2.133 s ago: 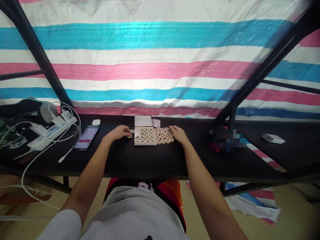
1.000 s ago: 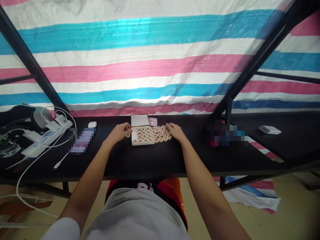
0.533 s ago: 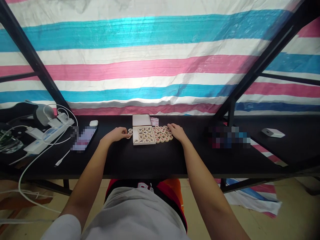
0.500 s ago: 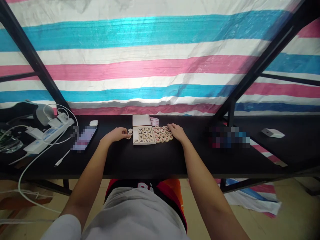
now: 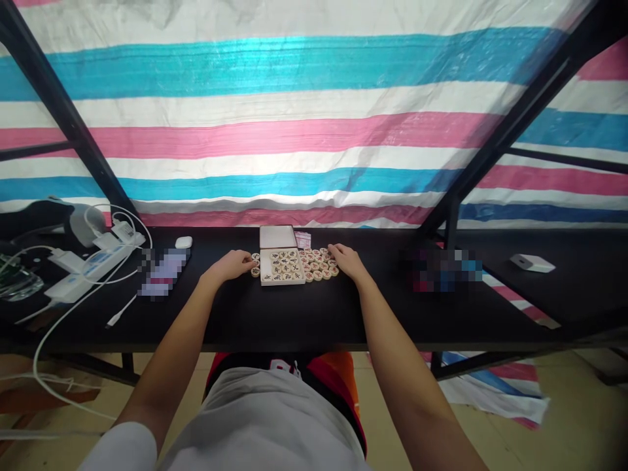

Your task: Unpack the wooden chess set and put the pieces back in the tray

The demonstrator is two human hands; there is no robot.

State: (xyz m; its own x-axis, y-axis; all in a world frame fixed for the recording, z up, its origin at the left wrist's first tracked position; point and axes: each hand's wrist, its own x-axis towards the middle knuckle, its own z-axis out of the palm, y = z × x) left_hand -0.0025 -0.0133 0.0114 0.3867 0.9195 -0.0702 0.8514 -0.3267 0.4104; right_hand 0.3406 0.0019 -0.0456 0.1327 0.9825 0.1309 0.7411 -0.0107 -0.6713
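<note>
A small white box (image 5: 265,267) lies open on the black desk, holding rows of round xiangqi pieces (image 5: 284,268) with dark characters. My left hand (image 5: 234,264) is at its left side, fingertips closed at a short column of loose xiangqi pieces (image 5: 256,271); the fingers partly cover the middle one. Right of the box is a cluster of xiangqi pieces (image 5: 318,266), mostly with red characters. My right hand (image 5: 346,259) rests at the cluster's right edge, fingers stretched out and touching the outer pieces.
The box's lid (image 5: 277,237) stands behind it, beside a pink-and-white paper (image 5: 303,240). Left are a phone (image 5: 164,273), a white earbud case (image 5: 184,242), a power strip (image 5: 98,265) and cables. A blurred object (image 5: 441,269) and a white device (image 5: 532,263) lie right.
My left fingertips have shifted slightly at the loose pieces, and the lowest of these now sits a little further right. My right hand has barely moved.
</note>
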